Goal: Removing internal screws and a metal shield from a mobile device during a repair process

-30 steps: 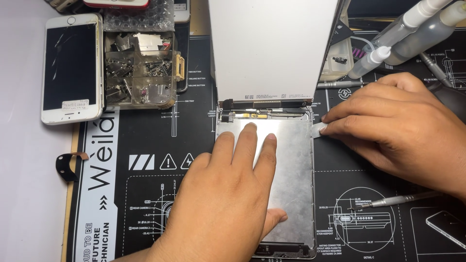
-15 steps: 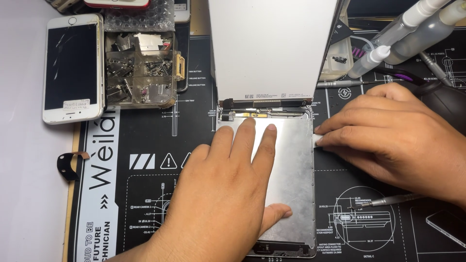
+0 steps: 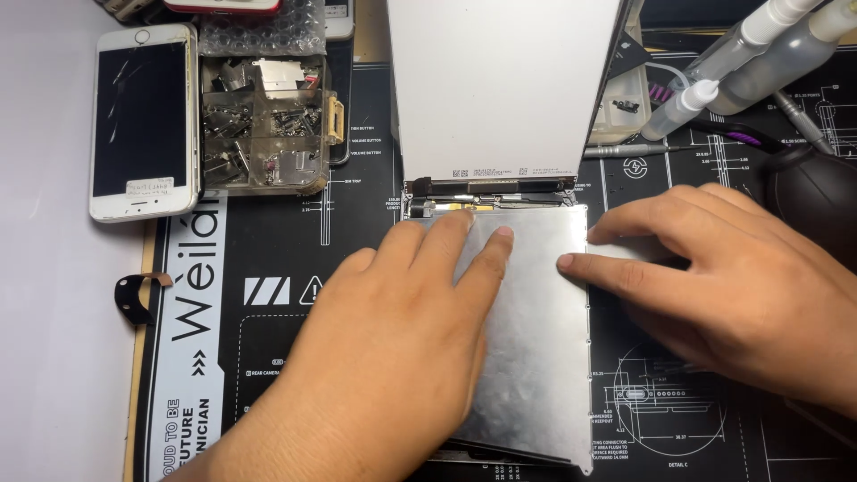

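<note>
Where the black printed work mat (image 3: pixel 357 375) covers the bench, a silver metal shield plate (image 3: pixel 536 357) is laid flat at the middle of the scene, over an opened tablet body whose edge shows only at the near side. At the plate's far edge a row of small connectors and flex cables (image 3: pixel 464 201) is exposed, and from that edge a grey display panel (image 3: pixel 504 85) is stood up, tilted away toward the far side.

The left hand (image 3: pixel 393 357) is laid palm-down on the left half of the plate, its fingers (image 3: pixel 495 259) extended, close together and pressed flat on the metal, holding nothing. The right hand (image 3: pixel 741 277) is set on the mat at the plate's right edge; its index finger is stretched left with the tip touching the plate's right margin, the other fingers loosely spread, nothing pinched.

Far left, a clear compartment box (image 3: pixel 263 125) of small metal parts is placed on the mat, a sheet of bubble wrap just beyond it. Left of the box, a white smartphone (image 3: pixel 143 120) with a cracked dark screen is laid on the bare bench (image 3: pixel 54 339). A small black curved strip (image 3: pixel 134 295) is found at the mat's left border. Far right, two clear squeeze bottles (image 3: pixel 732 62) with white nozzles are seen, and a black rubber blower bulb (image 3: pixel 817 192) just near of them.
</note>
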